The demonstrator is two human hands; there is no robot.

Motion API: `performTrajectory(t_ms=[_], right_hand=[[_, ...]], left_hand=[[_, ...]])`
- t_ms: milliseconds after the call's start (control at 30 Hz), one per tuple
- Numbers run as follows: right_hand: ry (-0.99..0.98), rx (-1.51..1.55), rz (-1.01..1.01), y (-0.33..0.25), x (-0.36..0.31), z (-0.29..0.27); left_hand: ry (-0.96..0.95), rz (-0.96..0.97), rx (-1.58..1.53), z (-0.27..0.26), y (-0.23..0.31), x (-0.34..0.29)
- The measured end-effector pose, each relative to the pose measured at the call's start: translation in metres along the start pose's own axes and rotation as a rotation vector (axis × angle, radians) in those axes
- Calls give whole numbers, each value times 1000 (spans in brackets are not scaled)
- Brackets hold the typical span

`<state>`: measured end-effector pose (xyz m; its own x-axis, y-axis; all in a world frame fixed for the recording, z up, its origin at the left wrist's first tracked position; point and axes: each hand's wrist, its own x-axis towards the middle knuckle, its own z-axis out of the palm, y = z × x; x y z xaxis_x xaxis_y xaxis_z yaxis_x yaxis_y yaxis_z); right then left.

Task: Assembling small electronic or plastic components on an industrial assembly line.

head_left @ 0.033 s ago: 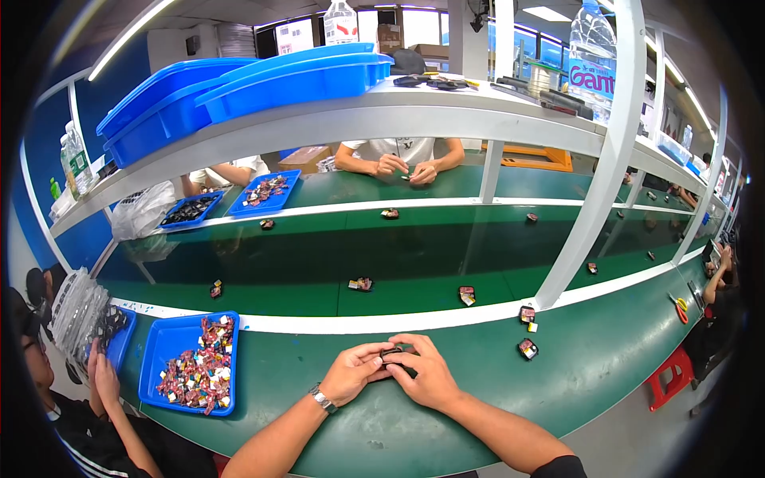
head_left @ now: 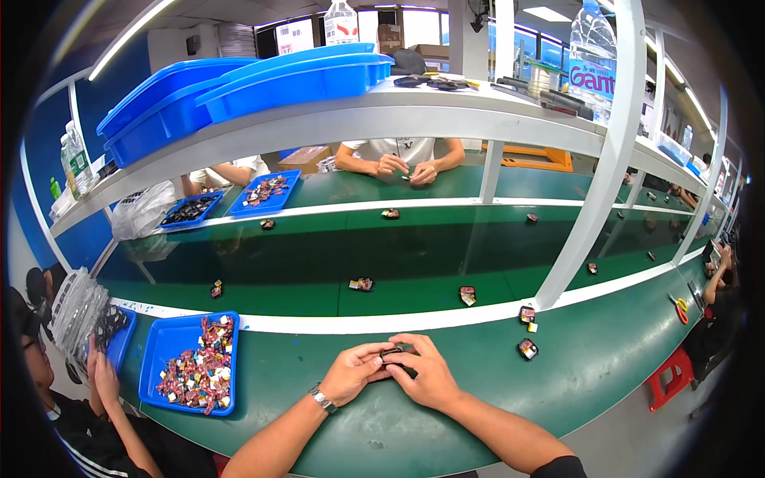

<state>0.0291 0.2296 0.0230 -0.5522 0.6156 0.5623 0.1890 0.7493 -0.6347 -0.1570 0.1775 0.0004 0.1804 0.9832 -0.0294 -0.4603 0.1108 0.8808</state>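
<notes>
My left hand point(head_left: 351, 374), with a metal-banded watch on its wrist, and my right hand point(head_left: 429, 374) meet over the green bench point(head_left: 319, 446). Between their fingertips they grip a small black part point(head_left: 390, 351), mostly covered by the fingers. To the left of my hands a blue tray point(head_left: 170, 338) holds a heap of small reddish components point(head_left: 209, 362) with white and yellow bits. To the right lie a small black unit with a reddish inside point(head_left: 527, 349) and a similar one point(head_left: 527, 315) at the white rail.
Several similar units point(head_left: 467, 295) lie on the sunken green strip beyond the white rail point(head_left: 319, 324). A slanted white post point(head_left: 586, 175) rises at the right, under a shelf with blue trays point(head_left: 295, 88). Yellow-handled scissors point(head_left: 680, 309) lie far right. Co-workers sit left, opposite and right.
</notes>
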Motion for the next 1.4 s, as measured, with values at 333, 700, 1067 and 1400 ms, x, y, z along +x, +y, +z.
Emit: performTrajectory(t_ms=[333, 700, 1067, 1400], right_hand=[[19, 52, 9, -6, -3, 9], [103, 37, 12, 6, -7, 2], [-3, 205, 120, 11, -5, 5], [-60, 314, 113, 13, 0, 14]], left_hand=[[3, 44, -63, -6, -6, 0], [-35, 0, -146, 0, -9, 10], [64, 78, -121, 0, -9, 5], [186, 120, -50, 7, -4, -2]])
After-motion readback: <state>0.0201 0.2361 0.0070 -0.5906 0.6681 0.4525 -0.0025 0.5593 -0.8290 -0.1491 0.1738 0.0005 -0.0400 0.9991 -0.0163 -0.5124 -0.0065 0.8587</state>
